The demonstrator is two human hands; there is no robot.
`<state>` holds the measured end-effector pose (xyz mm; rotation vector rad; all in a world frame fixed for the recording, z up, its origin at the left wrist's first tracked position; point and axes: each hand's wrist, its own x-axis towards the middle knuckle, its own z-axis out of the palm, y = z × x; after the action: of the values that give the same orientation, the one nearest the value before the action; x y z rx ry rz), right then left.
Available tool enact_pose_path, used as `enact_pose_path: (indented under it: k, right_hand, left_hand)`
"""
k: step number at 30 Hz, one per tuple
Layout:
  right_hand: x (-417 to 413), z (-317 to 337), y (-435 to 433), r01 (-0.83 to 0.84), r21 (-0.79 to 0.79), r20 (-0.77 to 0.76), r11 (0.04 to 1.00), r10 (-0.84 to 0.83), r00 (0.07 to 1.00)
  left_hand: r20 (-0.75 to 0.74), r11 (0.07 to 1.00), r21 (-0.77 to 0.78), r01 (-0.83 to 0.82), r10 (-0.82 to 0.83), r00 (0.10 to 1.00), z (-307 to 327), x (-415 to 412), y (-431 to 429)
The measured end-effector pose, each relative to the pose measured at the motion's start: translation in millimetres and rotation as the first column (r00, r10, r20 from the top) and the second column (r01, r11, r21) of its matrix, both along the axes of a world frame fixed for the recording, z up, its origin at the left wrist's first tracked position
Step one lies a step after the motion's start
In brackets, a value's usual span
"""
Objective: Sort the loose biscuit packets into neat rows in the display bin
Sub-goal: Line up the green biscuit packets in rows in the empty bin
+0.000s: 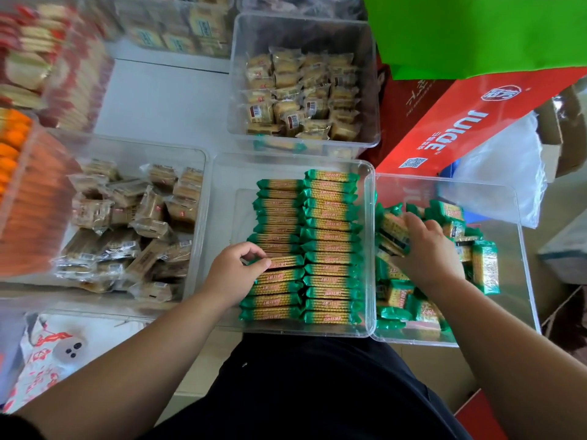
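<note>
**Head view: both hands among green biscuit packets**

Nearest, at bottom centre, a dark-clothed lap point(301, 392), with two bare forearms reaching up-frame. At lower left, a white printed bag point(54, 350).

Just above the lap, the clear display bin point(370, 249), holding two neat rows of green biscuit packets point(332, 246): right row longer, left row shorter, bare floor along the bin's left side. Touching its right wall, a second clear tub point(524, 249) of loose packets point(484, 268), jumbled and tilted. Between the two hands, only those two touching walls.

Left of centre, a tub of brown-wrapped biscuits point(127, 223), heaped; further left, blurred orange packs point(12, 144). Farther, upper centre, another tub of tan packets point(301, 93). Upper right, a red JUICE carton point(460, 128), a white plastic bag point(502, 173), a green bag point(476, 30) at the top edge.

Left hand point(236, 268) at the left row's lower half, fingers curled, thumb and fingertips pinching one packet point(286, 261) on that row. Right hand point(427, 249) inside the second tub, fingers curled round a few upright packets point(392, 231) near its left wall.
</note>
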<state>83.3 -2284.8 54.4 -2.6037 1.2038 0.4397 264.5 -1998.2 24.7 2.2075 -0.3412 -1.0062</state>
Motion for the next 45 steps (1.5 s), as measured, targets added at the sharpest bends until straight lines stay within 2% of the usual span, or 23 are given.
enact_pose_path:
  k: [3, 6, 9, 11, 14, 18, 20, 22, 24, 26, 28, 31, 34, 37, 39, 42, 45]
  right_hand:
    - [-4.3, 22.2, -6.3, 0.144, -0.060, 0.201, 0.988, -0.130, 0.971]
    - [9.9, 53.3, -3.5, 0.230, -0.056, 0.398, 0.972, -0.190, 0.898]
    - [45.5, 81.1, 17.8, 0.061, -0.005, 0.489, 0.998, -0.051, 0.871]
    - [72.5, 87.6, 42.7, -0.132, 0.006, 0.484, 0.991, 0.113, 0.868]
    - [109.2, 75.1, 85.5, -0.376, 0.072, 0.454, 0.924, 0.306, 0.837]
    - [145.5, 34.6, 118.4, -0.555, 0.114, 0.310, 0.824, 0.501, 0.808]
    - [150.3, 16.4, 121.2, -0.572, 0.127, 0.217, 0.811, 0.540, 0.813]
    - [144.9, 3.9, 121.4, -0.576, 0.138, 0.149, 0.806, 0.558, 0.816]
    - [134.0, -1.2, 120.9, -0.605, 0.092, 0.103, 0.791, 0.597, 0.796]
    - [124.2, -2.2, 119.2, -0.666, -0.007, 0.063, 0.746, 0.665, 0.744]
    - [118.4, 0.4, 116.8, -0.688, -0.058, 0.056, 0.723, 0.691, 0.721]
    - [114.8, 6.1, 113.6, -0.667, -0.051, 0.057, 0.743, 0.669, 0.741]
    - [114.4, 12.2, 111.6, -0.623, -0.010, 0.084, 0.782, 0.622, 0.779]
    - [116.0, 18.4, 107.4, -0.585, 0.055, 0.111, 0.810, 0.577, 0.809]
    - [116.5, 21.1, 103.1, -0.587, 0.108, 0.098, 0.802, 0.579, 0.809]
    - [116.7, 22.2, 96.7, -0.592, 0.184, 0.094, 0.785, 0.585, 0.806]
    - [118.8, 22.6, 91.3, -0.569, 0.210, 0.131, 0.795, 0.553, 0.823]
  left_hand:
    - [-0.032, 1.000, 0.003, 0.023, -0.023, 0.999, -4.4, 1.0, 2.9]
    - [-0.028, 0.996, 0.008, 0.084, -0.083, 0.996, -5.4, 3.3, 5.4]
    - [-0.015, 0.997, -0.016, 0.081, -0.081, 0.997, -4.1, 3.4, 6.1]
    - [0.008, 0.997, -0.018, 0.073, -0.072, 0.997, -4.1, 2.1, 7.3]
    - [-0.005, 0.999, -0.030, 0.036, -0.037, 0.999, -2.6, -0.3, 11.2]
    - [-0.098, 0.999, -0.029, -0.023, 0.020, 0.995, -0.7, 3.9, 18.3]
    - [-0.182, 0.995, -0.046, -0.094, 0.084, 0.980, 2.5, 5.6, 18.2]
    - [-0.283, 0.970, -0.066, -0.235, 0.208, 0.937, 6.4, 5.3, 15.8]
    - [-0.283, 0.942, -0.082, -0.326, 0.292, 0.914, 6.6, 3.8, 12.7]
    - [-0.237, 0.935, -0.097, -0.340, 0.311, 0.921, 4.9, 3.7, 8.9]
    - [-0.208, 0.943, -0.115, -0.313, 0.286, 0.936, 4.7, 3.6, 2.5]
    - [-0.158, 0.962, -0.113, -0.247, 0.228, 0.961, 8.2, 4.0, -7.8]
    - [-0.059, 0.978, -0.040, -0.204, 0.202, 0.978, 5.2, 6.9, -12.0]
    - [-0.022, 0.978, 0.019, -0.209, 0.210, 0.978, 4.3, 10.5, -12.1]
    - [0.000, 0.981, 0.002, -0.193, 0.193, 0.981, 2.5, 11.9, -8.7]
    - [0.028, 0.993, -0.092, -0.071, 0.074, 0.997, -1.2, 13.1, -6.5]
    - [0.027, 0.995, -0.094, 0.014, -0.012, 1.000, -3.1, 15.7, -9.0]
